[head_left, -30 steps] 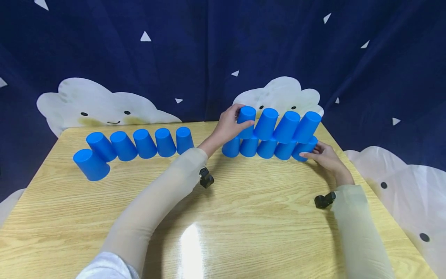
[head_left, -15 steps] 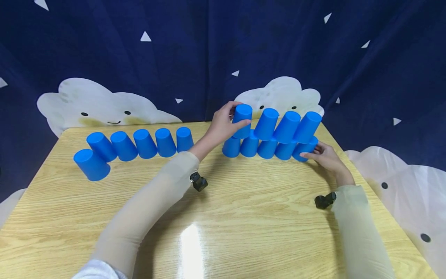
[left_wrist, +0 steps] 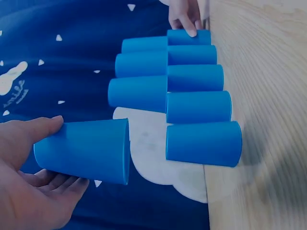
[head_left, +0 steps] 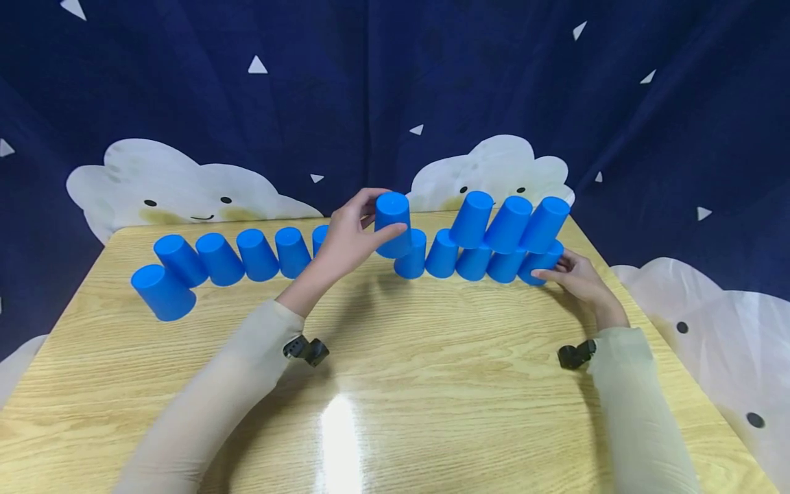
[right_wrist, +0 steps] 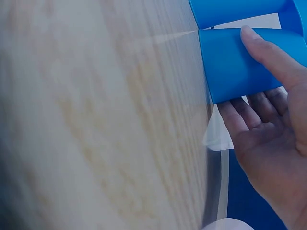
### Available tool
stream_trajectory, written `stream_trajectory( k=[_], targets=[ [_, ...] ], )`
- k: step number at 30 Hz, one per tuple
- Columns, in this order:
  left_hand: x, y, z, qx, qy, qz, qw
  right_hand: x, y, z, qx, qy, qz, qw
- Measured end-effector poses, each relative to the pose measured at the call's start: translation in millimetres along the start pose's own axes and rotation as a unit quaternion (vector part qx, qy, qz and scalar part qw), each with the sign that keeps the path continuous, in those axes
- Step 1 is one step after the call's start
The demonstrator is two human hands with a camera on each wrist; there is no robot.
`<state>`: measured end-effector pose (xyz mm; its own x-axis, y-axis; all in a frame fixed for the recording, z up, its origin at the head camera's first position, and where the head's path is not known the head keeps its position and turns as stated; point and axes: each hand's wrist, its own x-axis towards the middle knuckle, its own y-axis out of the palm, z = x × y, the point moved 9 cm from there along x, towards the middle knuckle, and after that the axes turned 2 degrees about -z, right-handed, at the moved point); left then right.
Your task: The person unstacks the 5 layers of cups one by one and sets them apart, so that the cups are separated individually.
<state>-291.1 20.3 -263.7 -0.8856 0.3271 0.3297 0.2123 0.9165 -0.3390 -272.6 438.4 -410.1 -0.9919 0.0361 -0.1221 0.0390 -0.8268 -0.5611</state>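
My left hand [head_left: 348, 240] grips an upside-down blue cup [head_left: 392, 226], thumb on the near side and fingers behind it. That cup is raised, overlapping the leftmost bottom-row cup [head_left: 411, 257] in the head view; the left wrist view shows a gap between the held cup [left_wrist: 84, 149] and the stacked ones. Three cups [head_left: 509, 225] form an upper row, each across two cups of the bottom row [head_left: 441, 255]. At the right end, my right hand [head_left: 580, 278] holds the last bottom cup [head_left: 537, 266], thumb in front, fingers behind, clearly seen in the right wrist view.
Several more upside-down blue cups [head_left: 212, 259] stand in a line on the left of the wooden table [head_left: 444, 384], with one cup [head_left: 163, 293] set nearer. A dark blue curtain [head_left: 345, 89] with white clouds hangs right behind the table's far edge.
My left hand has lifted the cup off the left end of the upper row and carried it leftward and nearer. The upper row went from several cups to three. My right hand has stayed put.
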Motion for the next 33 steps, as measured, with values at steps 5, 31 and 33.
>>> stream_trajectory(
  k=[5,31,33],
  targets=[
    [-18.4,-19.7,3.9,0.000,-0.011,-0.011,0.9999,0.5,0.2,-0.8,0.004,0.001,0.003,1.000],
    [-90.0,-106.2,61.3,0.068,-0.093,-0.097,0.9886,1.2,0.2,-0.2,0.012,0.005,-0.003,1.000],
    [-96.7,-114.8,67.4,0.072,-0.107,-0.107,0.9858,1.0,0.5,-0.5,0.012,0.005,-0.003,1.000]
  ],
)
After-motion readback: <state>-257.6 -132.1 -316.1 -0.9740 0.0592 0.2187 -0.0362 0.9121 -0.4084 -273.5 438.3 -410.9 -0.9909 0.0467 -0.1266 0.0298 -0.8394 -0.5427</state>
